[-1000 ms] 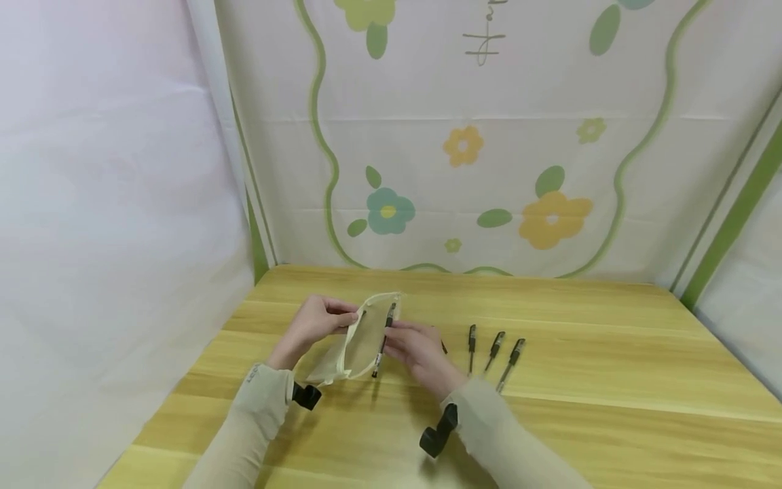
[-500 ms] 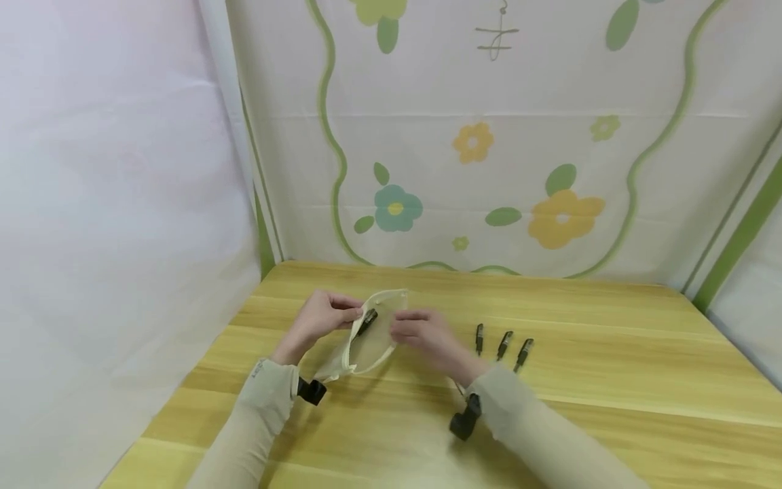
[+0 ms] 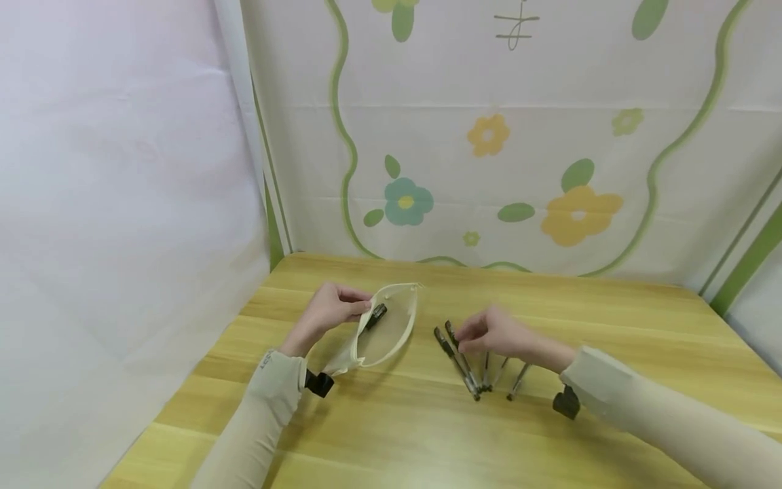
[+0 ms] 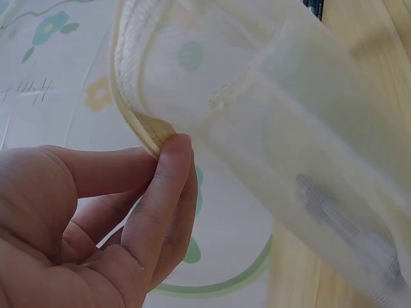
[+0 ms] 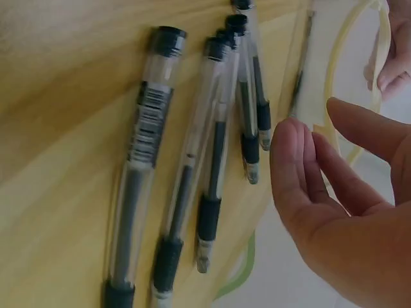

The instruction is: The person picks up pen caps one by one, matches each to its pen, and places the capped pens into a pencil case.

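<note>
My left hand point(image 3: 332, 314) pinches the zippered rim of a pale yellow see-through pouch point(image 3: 394, 334), whose mouth gapes wide. A black-capped pen point(image 3: 375, 316) lies inside it; through the mesh a pen point(image 4: 347, 224) shows blurred in the left wrist view. To the right, several clear-barrelled black pens point(image 3: 457, 363) lie on the table. My right hand point(image 3: 501, 334) hovers over them, thumb and fingers apart with nothing between. In the right wrist view, pens point(image 5: 138, 160) lie side by side just beyond the right hand's fingertips point(image 5: 287, 128).
A light wood-grain table point(image 3: 366, 435) lies under everything. Behind it hangs a white cloth point(image 3: 452, 183) with printed flowers, and another white cloth point(image 3: 134, 204) stands along the left side. Each wrist wears a small black camera.
The pen my right hand held beside the pouch is now inside it. That hand has let go and swung right over the loose pens. My left hand keeps gripping the pouch.
</note>
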### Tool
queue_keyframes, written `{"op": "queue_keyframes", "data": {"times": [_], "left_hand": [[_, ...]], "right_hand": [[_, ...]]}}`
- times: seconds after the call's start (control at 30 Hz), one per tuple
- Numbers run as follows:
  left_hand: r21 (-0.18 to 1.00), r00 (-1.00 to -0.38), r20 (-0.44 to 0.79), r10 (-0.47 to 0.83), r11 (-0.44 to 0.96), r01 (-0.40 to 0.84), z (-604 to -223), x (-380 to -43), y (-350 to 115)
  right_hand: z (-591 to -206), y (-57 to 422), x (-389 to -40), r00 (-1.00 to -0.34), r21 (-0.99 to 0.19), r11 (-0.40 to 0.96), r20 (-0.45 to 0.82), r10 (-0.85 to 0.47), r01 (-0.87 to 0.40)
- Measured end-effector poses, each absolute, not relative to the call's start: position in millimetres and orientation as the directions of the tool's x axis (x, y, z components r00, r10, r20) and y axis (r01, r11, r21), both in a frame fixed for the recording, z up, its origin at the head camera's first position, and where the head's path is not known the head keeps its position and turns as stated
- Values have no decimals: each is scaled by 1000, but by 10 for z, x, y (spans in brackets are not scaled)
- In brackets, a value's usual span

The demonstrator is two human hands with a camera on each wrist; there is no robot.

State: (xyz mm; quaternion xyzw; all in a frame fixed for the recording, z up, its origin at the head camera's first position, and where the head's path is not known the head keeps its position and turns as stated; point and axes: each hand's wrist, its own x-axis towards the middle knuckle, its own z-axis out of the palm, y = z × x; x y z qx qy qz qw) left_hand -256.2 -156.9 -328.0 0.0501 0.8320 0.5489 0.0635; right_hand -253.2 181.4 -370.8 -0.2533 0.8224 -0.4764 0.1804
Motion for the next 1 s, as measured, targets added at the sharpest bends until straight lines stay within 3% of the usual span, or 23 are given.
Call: {"op": "queue_keyframes", "data": {"times": [0.4, 0.63, 1.0], "left_hand": [[914, -985, -38, 166, 405, 33, -3302, -2537, -1569], [908, -987, -35, 155, 418, 33, -3296, -2521, -1563], [914, -987, -34, 155, 404, 32, -3294, -2519, -1568]], "right_hand": [[-3862, 1588, -2515, -825, -814, 472, 15, -565, -338], [-3869, 1467, -2467, -797, -829, 439, 12, -603, -345], [-3942, 1374, -2445, -812, -795, 478, 30, -583, -372]]}}
